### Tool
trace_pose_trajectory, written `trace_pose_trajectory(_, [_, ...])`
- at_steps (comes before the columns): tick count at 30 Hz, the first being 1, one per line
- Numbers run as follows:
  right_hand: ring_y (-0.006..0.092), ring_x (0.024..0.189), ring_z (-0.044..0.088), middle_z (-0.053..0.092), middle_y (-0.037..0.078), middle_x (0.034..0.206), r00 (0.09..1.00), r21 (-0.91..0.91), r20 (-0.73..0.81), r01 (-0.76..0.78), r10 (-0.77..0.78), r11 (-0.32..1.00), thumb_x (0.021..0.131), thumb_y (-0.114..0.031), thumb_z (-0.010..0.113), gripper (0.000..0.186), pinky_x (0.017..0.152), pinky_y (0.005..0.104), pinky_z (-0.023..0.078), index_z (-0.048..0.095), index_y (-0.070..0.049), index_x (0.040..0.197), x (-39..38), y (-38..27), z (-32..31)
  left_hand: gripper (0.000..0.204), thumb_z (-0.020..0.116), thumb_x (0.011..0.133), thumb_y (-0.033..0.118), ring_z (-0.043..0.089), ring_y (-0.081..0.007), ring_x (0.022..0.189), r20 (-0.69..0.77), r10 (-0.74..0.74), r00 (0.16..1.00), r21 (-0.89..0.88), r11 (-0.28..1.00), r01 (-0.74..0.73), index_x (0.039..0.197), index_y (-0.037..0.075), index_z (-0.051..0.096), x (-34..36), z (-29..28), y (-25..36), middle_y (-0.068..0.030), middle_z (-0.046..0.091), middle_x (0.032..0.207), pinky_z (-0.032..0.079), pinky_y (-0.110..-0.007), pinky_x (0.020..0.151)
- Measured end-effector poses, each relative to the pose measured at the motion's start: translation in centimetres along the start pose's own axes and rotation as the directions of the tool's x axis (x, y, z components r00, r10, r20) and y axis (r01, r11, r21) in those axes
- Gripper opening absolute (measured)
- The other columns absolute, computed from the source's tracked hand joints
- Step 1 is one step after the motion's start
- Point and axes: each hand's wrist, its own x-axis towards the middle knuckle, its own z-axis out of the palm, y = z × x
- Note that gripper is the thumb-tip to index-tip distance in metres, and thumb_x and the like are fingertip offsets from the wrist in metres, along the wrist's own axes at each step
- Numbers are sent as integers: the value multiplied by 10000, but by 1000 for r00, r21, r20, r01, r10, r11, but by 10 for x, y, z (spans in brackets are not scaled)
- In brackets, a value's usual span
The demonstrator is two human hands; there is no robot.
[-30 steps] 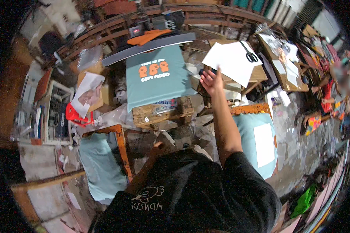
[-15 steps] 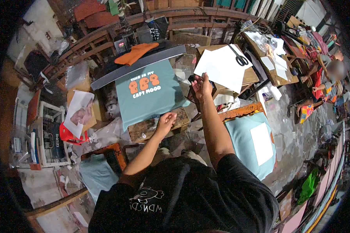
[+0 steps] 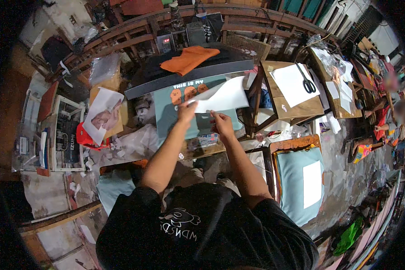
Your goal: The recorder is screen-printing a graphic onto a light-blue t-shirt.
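A sheet of white paper (image 3: pixel 229 96) is pinched at its near left end by my left hand (image 3: pixel 187 112). It curves up and to the right above a grey-green T-shirt (image 3: pixel 168 121) with orange cartoon figures and white lettering. My right hand (image 3: pixel 223 124) is just beside the sheet's near edge, thumb and fingertips drawn together; whether they grip the paper I cannot tell. The shirt lies flat on a wooden board (image 3: pixel 202 150) below a long dark raised plate (image 3: pixel 189 75), and the sheet hides part of its print.
An orange cloth (image 3: pixel 191 60) lies on the dark plate. To the right, a wooden table (image 3: pixel 301 110) holds white paper and black-handled scissors (image 3: pixel 308 84). Nearer, another grey-green garment (image 3: pixel 290 180) bears a white sheet. A red basket (image 3: pixel 87 137) stands left; people sit far right.
My right hand has moved from beside the paper stack to over the shirt. The white sheet now rises from my left hand, which was bare before. The view has shifted left.
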Motion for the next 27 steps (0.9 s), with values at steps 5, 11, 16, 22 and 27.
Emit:
trace_pose_trajectory(5, [102, 581, 547, 614, 40, 753, 977, -239, 200, 116, -68, 964, 950, -310, 617, 301, 505, 256, 446, 655, -12, 919, -17, 25, -7, 271, 751, 797, 239, 566, -128, 559, -122, -102, 987, -117, 989, 87, 936, 9, 712, 62, -96, -41, -38, 659, 736, 426, -272, 470])
trace_pose_trajectory(11, [132, 624, 588, 645, 68, 837, 926, -341, 332, 296, -180, 892, 970, -216, 585, 249, 547, 300, 511, 632, 12, 1057, -59, 106, -73, 319, 786, 772, 254, 611, -165, 533, -192, -172, 966, 168, 964, 205, 922, -15, 704, 74, -117, -42, -80, 688, 781, 478, -291, 475])
trace_pose_trajectory(16, [137, 604, 574, 641, 76, 816, 958, -498, 275, 72, 79, 864, 971, -182, 571, 234, 534, 307, 492, 600, 33, 1058, -103, 115, -118, 415, 825, 731, 286, 660, -217, 580, -321, -89, 943, 269, 946, 181, 939, -47, 689, 65, -109, -44, -123, 709, 799, 519, -335, 518])
trace_pose_trajectory(22, [129, 584, 553, 620, 74, 739, 966, -648, 245, 102, 80, 755, 969, -165, 562, 229, 532, 310, 462, 597, 45, 1054, -119, 120, -146, 642, 819, 705, 384, 686, -328, 809, -178, -35, 983, 577, 806, 133, 1198, 60, 566, 74, -120, -42, -176, 676, 994, 537, -447, 703])
trace_pose_trajectory(27, [139, 637, 579, 635, 74, 762, 924, -764, 330, 141, 193, 629, 959, -231, 587, 281, 590, 311, 480, 616, 23, 1075, -109, 110, -162, 628, 799, 718, 456, 568, -361, 1037, -366, 325, 872, 727, 685, 49, 1216, 177, 537, 26, -92, -28, -146, 558, 1159, 456, -498, 827])
